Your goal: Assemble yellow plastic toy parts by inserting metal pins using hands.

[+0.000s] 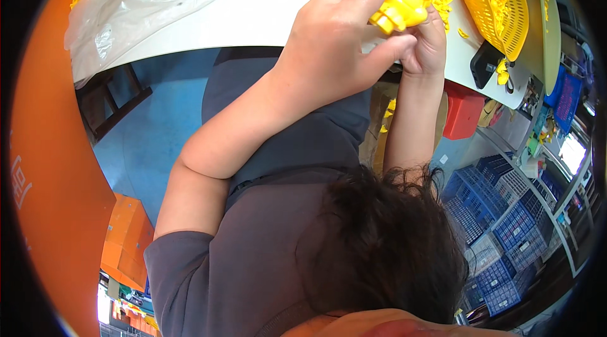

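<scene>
A shiny yellow plastic toy part [404, 5], rounded with a ridged lower edge, is held up over the front of the white table. My left hand [338, 36] grips it from the left, with fingers over its top and the thumb below. At its right side, my right hand [430, 43] is curled against the same part. The left thumb and the part cover some of the right fingers. A small grey metallic bit shows just beyond the part, too small to name.
A yellow perforated basket [515, 18] of yellow pieces stands at the right, beside a dark phone [485, 64]. Clear plastic sheeting [145, 14] covers the table's left. Below the table are a red stool [463, 111] and a cardboard box [377, 141]; blue crates [487, 191] stand right.
</scene>
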Demonstrator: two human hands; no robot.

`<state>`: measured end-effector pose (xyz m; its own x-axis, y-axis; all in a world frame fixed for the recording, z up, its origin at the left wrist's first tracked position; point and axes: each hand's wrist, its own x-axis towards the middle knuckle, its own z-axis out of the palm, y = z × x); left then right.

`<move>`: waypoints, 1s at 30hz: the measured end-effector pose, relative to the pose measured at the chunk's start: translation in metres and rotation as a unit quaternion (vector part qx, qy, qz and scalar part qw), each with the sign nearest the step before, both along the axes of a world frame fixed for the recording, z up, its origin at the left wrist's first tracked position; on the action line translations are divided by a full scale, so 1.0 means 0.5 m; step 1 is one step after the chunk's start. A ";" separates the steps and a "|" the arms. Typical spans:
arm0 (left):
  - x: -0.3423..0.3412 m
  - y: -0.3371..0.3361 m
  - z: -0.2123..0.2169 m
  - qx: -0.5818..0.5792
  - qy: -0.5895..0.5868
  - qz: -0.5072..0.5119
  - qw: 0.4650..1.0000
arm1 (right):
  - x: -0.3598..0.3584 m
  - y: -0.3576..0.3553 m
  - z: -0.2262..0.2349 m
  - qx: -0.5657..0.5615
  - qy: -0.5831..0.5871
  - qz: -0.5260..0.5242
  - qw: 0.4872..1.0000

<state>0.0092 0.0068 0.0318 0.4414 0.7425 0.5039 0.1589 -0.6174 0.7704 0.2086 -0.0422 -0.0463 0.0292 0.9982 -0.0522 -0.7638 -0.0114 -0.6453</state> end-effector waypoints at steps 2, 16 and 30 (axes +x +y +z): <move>0.001 -0.005 0.010 -0.046 -0.023 0.007 0.999 | -0.015 -0.005 0.008 -0.012 -0.065 -0.048 0.997; -0.012 0.023 -0.023 0.033 0.023 -0.025 0.999 | -0.024 -0.020 0.016 0.086 -0.359 -0.047 0.928; -0.047 0.053 -0.034 0.019 -0.041 -0.106 0.993 | -0.048 -0.021 0.038 0.072 -0.294 -0.098 0.948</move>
<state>-0.0145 0.0334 0.0149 0.5418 0.6175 0.5702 -0.0404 -0.6584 0.7515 0.1844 -0.0527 -0.0271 0.1962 0.9662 0.1672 -0.2498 0.2141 -0.9443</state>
